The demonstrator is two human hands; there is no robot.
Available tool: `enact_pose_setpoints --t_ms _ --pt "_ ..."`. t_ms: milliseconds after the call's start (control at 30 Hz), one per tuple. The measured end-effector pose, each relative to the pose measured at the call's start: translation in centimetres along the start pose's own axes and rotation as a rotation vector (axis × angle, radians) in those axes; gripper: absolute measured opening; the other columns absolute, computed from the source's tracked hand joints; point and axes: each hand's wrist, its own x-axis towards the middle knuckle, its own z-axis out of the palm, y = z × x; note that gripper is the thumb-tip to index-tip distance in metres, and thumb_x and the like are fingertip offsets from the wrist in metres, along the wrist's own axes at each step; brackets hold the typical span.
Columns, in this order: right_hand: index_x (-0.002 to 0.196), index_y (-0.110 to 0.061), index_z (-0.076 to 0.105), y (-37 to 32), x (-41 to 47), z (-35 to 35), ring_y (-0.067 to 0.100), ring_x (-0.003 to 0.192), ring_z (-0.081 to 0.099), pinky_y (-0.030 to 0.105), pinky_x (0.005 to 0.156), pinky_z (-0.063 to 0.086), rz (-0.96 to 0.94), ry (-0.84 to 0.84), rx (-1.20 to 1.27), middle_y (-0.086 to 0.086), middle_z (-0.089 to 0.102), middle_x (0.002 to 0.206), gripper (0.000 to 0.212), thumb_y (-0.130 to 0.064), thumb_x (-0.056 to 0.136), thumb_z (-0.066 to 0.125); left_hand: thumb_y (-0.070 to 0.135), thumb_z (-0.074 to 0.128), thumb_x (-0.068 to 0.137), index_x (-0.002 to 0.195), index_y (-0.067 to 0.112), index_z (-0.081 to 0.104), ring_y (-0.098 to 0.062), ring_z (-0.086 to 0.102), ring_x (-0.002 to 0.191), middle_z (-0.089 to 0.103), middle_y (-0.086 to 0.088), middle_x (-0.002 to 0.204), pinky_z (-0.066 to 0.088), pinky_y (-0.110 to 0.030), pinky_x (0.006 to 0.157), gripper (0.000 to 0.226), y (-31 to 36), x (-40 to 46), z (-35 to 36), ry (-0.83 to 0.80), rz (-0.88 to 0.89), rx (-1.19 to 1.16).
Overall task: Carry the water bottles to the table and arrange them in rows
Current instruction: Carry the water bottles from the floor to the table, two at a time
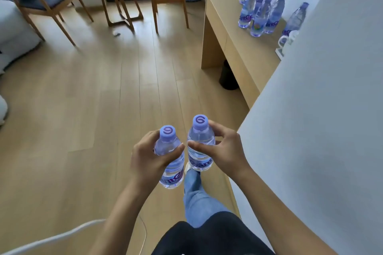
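We see the left hand (151, 155) wrapped around one water bottle (171, 159) and the right hand (224, 151) gripping a second bottle (200, 145) — both upright, caps up, just beside each other above the wooden floor (83, 99). Far ahead of the right hand, more bottles (261, 6) stand clustered on the tabletop (228, 18).
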Motion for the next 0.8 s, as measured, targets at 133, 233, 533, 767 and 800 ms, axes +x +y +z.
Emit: enact_pose_setpoints --t_ms 133,233,533,767,800 --pt "0.118 -0.015 0.07 0.2 10.4 1.4 0.011 0.09 0.072 0.04 0.084 0.058 0.02 -0.009 -0.012 -0.005 0.076 0.099 0.057 -0.032 0.067 0.09 0.024 0.087 0.069 0.088 0.03 0.067 -0.017 0.066 0.074 0.069 0.004 0.08 0.053 -0.034 0.066 0.029 -1.6 9.9 0.6 0.003 0.025 0.015" --pt "0.122 -0.015 0.069 -0.2 18.3 1.9 0.006 0.092 0.071 0.039 0.087 0.058 0.034 -0.021 0.002 -0.007 0.076 0.102 0.063 -0.032 0.066 0.091 0.034 0.086 0.067 0.087 0.03 0.067 -0.012 0.064 0.072 0.068 0.009 0.079 0.052 -0.027 0.064 0.028 -1.7 17.8 0.9 -0.001 0.046 0.03" --pt "0.111 -0.025 0.072 -1.7 37.3 0.9 0.007 0.091 0.071 0.032 0.084 0.058 0.013 0.043 -0.003 -0.01 0.076 0.097 0.047 -0.034 0.069 0.09 0.034 0.088 0.066 0.082 0.035 0.066 -0.015 0.063 0.071 0.068 0.003 0.078 0.051 -0.034 0.065 0.027 -0.8 38.7 2.5 -0.048 0.063 0.02" --pt "0.109 -0.029 0.071 -1.0 51.0 0.5 0.0 0.091 0.069 0.013 0.075 0.053 0.047 0.19 -0.008 -0.017 0.075 0.096 0.046 -0.033 0.068 0.09 0.044 0.08 0.063 0.08 0.037 0.065 -0.021 0.062 0.069 0.066 0.003 0.074 0.054 -0.047 0.065 0.024 -2.1 55.4 5.7 -0.183 0.106 0.003" --pt "0.108 -0.028 0.071 -0.9 53.0 0.5 0.0 0.09 0.069 0.012 0.075 0.053 0.052 0.214 -0.002 -0.017 0.075 0.095 0.044 -0.032 0.068 0.09 0.047 0.079 0.062 0.08 0.036 0.064 -0.021 0.061 0.068 0.066 0.002 0.073 0.053 -0.047 0.064 0.025 -2.3 57.9 6.1 -0.201 0.118 0.001"
